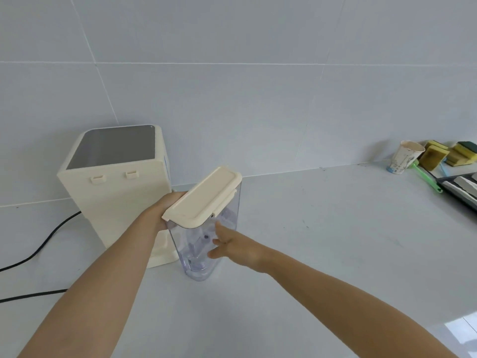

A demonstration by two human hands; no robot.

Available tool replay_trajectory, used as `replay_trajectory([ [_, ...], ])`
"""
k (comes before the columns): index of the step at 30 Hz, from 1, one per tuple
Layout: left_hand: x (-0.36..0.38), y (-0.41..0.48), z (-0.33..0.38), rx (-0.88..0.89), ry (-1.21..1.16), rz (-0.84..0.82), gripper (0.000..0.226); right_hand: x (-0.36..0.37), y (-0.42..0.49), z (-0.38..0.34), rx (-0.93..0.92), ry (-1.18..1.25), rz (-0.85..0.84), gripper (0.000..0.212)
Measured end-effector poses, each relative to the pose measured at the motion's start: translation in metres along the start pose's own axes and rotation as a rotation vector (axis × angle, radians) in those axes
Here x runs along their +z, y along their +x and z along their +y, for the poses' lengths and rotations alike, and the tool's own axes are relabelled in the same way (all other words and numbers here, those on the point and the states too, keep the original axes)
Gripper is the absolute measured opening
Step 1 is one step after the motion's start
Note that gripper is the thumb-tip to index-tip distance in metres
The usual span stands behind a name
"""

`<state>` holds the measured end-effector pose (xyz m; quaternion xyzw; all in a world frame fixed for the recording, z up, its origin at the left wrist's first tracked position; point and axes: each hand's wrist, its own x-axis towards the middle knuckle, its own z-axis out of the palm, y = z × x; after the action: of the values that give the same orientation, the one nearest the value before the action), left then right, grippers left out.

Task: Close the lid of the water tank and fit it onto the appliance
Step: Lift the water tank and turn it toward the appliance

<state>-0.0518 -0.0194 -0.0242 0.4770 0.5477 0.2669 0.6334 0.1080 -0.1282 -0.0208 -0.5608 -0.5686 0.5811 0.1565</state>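
A clear plastic water tank (227, 215) with a cream lid (204, 196) stands on the white counter, just right of the cream appliance (116, 192). The lid lies down on the tank's top. My left hand (162, 210) grips the tank's left side under the lid's edge, between tank and appliance. My right hand (229, 244) rests against the tank's right front wall, fingers spread on the clear plastic. The appliance shows its back face with two small clips and a grey top panel.
Black power cords (38, 249) run from the appliance across the counter's left side. At the far right stand a paper cup (405, 157), several sponges (449, 155), a green brush handle (426, 178) and a dark tray (462, 189). A tiled wall backs the counter.
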Motion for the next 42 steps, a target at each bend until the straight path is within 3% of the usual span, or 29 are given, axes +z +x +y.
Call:
replay_trajectory([
  [2,-0.003,-0.008,0.001,-0.013,-0.025,-0.035,0.052,-0.019,-0.002,0.000,-0.026,-0.114,0.129,0.070],
  [5,-0.011,-0.020,-0.009,0.046,-0.062,-0.031,0.030,-0.058,-0.001,0.007,-0.042,-0.155,0.371,0.064],
  [7,-0.016,-0.023,-0.027,0.043,-0.044,0.099,0.022,-0.081,0.006,0.013,-0.026,-0.127,0.436,0.071],
  [11,-0.002,-0.037,-0.076,-0.052,-0.033,0.346,0.021,-0.110,0.032,0.021,0.021,-0.048,0.341,0.094],
  [16,0.036,-0.056,-0.103,-0.108,-0.011,0.312,0.082,-0.115,0.074,0.024,-0.001,-0.102,0.180,0.106],
  [19,0.055,-0.056,-0.104,-0.021,-0.013,0.356,0.096,-0.112,0.093,0.024,-0.033,-0.175,0.034,0.114],
  [22,0.070,-0.053,-0.099,0.064,0.028,0.480,0.088,-0.112,0.111,0.033,-0.081,-0.209,-0.048,0.117],
  [25,0.077,-0.046,-0.092,0.166,0.064,0.594,0.082,-0.110,0.116,0.037,-0.154,-0.200,-0.090,0.096],
  [30,0.078,-0.032,-0.091,0.157,0.100,0.713,0.072,-0.104,0.114,0.036,-0.215,-0.052,-0.127,0.095],
  [35,0.069,-0.034,-0.090,0.211,0.101,0.697,0.061,-0.101,0.110,0.035,-0.228,0.060,-0.133,0.076],
  [37,0.063,-0.034,-0.089,0.206,0.083,0.690,0.068,-0.098,0.106,0.034,-0.219,0.111,-0.122,0.071],
  [42,0.047,-0.030,-0.091,0.229,0.083,0.614,0.080,-0.092,0.100,0.041,-0.232,0.083,0.001,0.086],
])
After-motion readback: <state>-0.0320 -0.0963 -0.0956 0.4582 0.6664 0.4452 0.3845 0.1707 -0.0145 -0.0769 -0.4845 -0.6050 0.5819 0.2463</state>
